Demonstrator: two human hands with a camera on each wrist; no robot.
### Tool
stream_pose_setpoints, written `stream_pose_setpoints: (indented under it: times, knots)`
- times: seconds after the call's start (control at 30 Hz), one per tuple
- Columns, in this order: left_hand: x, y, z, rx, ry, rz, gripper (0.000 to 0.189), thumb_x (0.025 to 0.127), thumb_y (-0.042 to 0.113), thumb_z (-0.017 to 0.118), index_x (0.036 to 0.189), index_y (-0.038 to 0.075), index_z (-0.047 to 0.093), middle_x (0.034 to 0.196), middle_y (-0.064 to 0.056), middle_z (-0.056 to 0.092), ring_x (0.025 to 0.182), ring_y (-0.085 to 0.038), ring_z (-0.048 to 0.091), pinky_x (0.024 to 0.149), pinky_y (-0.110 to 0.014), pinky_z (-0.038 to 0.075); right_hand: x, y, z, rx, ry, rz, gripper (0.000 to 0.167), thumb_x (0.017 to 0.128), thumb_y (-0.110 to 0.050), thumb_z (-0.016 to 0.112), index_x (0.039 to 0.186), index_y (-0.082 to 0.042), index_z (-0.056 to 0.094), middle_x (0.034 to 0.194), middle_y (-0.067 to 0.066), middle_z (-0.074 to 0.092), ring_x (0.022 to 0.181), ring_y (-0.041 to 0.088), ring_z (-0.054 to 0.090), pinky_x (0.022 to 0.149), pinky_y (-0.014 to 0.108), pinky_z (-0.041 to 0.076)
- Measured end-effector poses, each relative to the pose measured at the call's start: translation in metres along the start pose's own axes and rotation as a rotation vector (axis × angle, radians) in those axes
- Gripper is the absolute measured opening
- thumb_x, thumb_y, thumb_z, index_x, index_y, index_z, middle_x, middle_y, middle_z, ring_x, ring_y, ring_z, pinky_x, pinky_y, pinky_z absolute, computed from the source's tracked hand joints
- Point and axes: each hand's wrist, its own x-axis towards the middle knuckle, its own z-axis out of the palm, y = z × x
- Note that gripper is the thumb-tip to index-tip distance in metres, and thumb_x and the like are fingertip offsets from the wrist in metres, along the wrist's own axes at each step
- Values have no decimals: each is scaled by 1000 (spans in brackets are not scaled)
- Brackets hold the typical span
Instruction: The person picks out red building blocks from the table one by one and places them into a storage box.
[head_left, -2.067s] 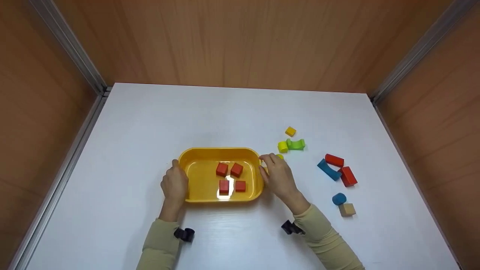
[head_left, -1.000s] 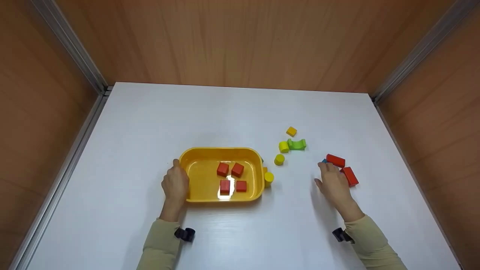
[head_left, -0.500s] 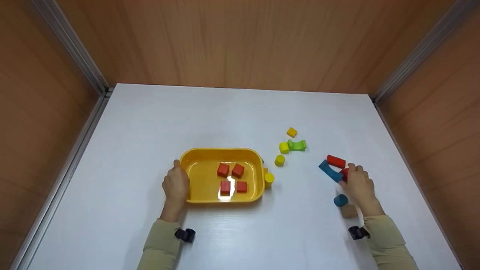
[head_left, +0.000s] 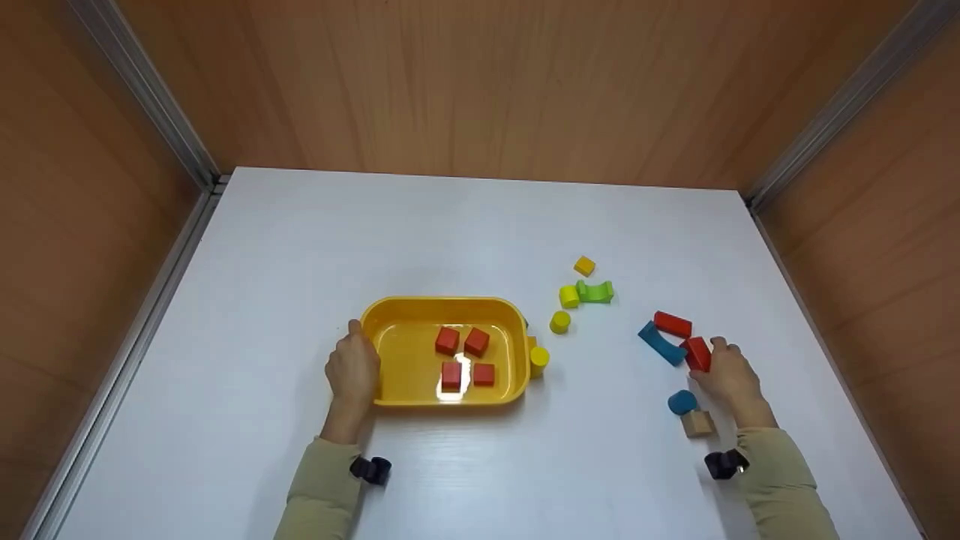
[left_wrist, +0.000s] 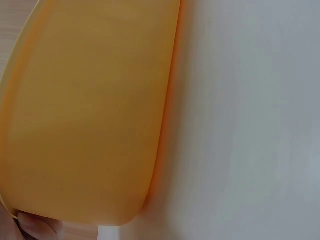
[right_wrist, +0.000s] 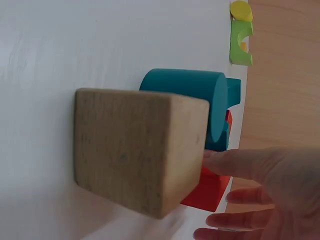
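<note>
My left hand (head_left: pixel 352 371) grips the left rim of a yellow tray (head_left: pixel 409 399); fingertips (left_wrist: pixel 35 226) show at the tray's edge in the left wrist view. Several red cubes (head_left: pixel 448 341) lie inside the tray. At the right, my right hand (head_left: pixel 733 381) is beside a red rectangular block (head_left: pixel 697 353), fingers spread along its right side. In the right wrist view the thumb (right_wrist: pixel 235 162) reaches over the red block (right_wrist: pixel 207 192); contact is hard to tell. A blue curved block (head_left: pixel 661 343) and another red block (head_left: pixel 673 324) lie close by.
Nearer me are a blue cylinder (head_left: pixel 682 402) and a plain wooden cube (head_left: pixel 698 424). Beyond the tray's right end lie yellow cylinders (head_left: pixel 560 322), a green arch block (head_left: pixel 595 292) and a yellow-orange cube (head_left: pixel 584 265). Another yellow cylinder (head_left: pixel 539 361) stands against the tray. Wooden walls surround the white table.
My right hand has left the tray's right end, moved right past the blue curved block to the red block, then drawn slightly back to its right side. The left hand stays on the tray.
</note>
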Motion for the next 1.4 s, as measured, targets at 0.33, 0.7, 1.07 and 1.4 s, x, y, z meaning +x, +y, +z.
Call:
stream_pose_setpoints:
  times: [0.33, 0.7, 1.07, 1.4]
  knots:
    - [1, 0, 1, -2, -21, -5, 16, 90, 2, 41, 101, -8, 45, 70, -20, 58, 51, -25, 55, 43, -37, 44, 7, 9, 4, 111, -59, 43, 63, 85, -16, 58, 128, 13, 22, 111, 35, 43, 93, 42, 48, 80, 49, 43]
    - [2, 2, 2, 0, -38, -20, 15, 90, 2, 42, 102, -7, 46, 70, -18, 58, 51, -24, 54, 44, -37, 44, 6, 8, 4, 119, -19, 56, 49, 85, -10, 57, 121, 13, 33, 105, 32, 48, 88, 38, 48, 81, 49, 42]
    - [1, 3, 2, 3, -20, -24, 14, 89, 1, 43, 101, -6, 46, 71, -20, 58, 57, -31, 59, 44, -39, 45, -7, -1, -6, 106, 40, 30, 47, 85, -9, 56, 119, 14, 34, 104, 33, 48, 87, 39, 48, 80, 49, 43]
    - [3, 2, 2, -9, -37, -44, 15, 90, 2, 42, 102, -6, 45, 73, -19, 58, 59, -30, 58, 47, -40, 45, -21, -23, -14, 125, 90, -33, 47, 85, -10, 57, 120, 12, 35, 103, 33, 50, 84, 39, 50, 76, 49, 45]
